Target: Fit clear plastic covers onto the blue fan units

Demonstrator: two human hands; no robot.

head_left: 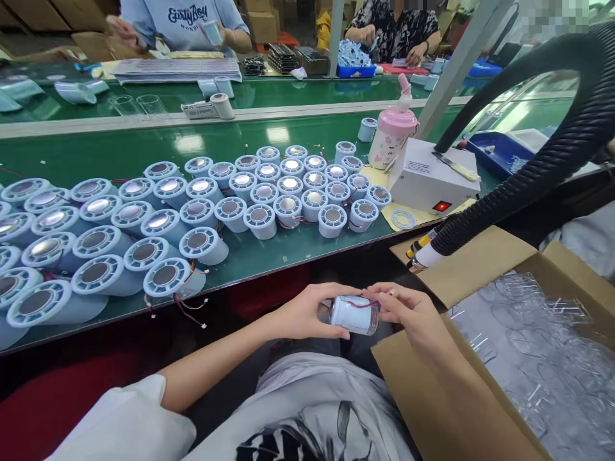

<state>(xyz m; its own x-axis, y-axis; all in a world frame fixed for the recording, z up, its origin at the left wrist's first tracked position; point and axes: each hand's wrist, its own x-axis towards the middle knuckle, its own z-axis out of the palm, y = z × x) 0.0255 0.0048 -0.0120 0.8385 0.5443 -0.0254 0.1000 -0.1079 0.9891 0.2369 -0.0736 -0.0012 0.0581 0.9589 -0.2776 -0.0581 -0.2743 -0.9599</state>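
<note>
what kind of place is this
Most likely a small-electronics assembly line. A long green belt carries dozens of identical light blue cylinders with loose wires, other workers sit across it, and a carton of clear plastic parts stands by. Both hands, left and right, hold one unit.

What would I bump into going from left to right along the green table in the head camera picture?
Blue-white cylinders → flat ring → white box → black hose.

Head camera (close) faces down-forward.
</note>
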